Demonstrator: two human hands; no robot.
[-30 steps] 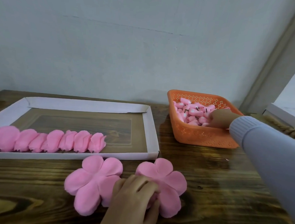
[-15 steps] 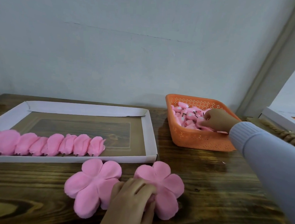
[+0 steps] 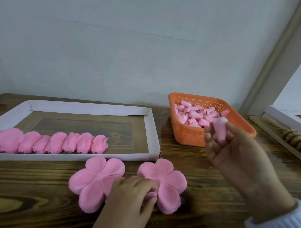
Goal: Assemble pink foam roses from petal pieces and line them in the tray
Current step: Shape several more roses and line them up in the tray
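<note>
Two flat pink five-petal foam pieces lie on the wooden table in front of the tray, one on the left point(image 3: 95, 182) and one on the right point(image 3: 167, 183). My left hand point(image 3: 132, 197) rests between them and pinches a petal of the right piece. My right hand point(image 3: 234, 152) is raised in front of the orange basket point(image 3: 192, 136) and grips a pink foam bud point(image 3: 219, 129) with a short dark stem. A row of several finished pink roses point(image 3: 58, 142) lines the front of the white tray point(image 3: 154, 131).
The orange basket holds several more pink buds point(image 3: 196, 116). At the far right stand a white box point(image 3: 284, 118) and a wooden strip with brown twisted pieces point(image 3: 293, 139). A pale wall rises behind the table.
My right hand has come out of the orange basket with one bud and moved toward me. My left hand has stayed on the petal pieces.
</note>
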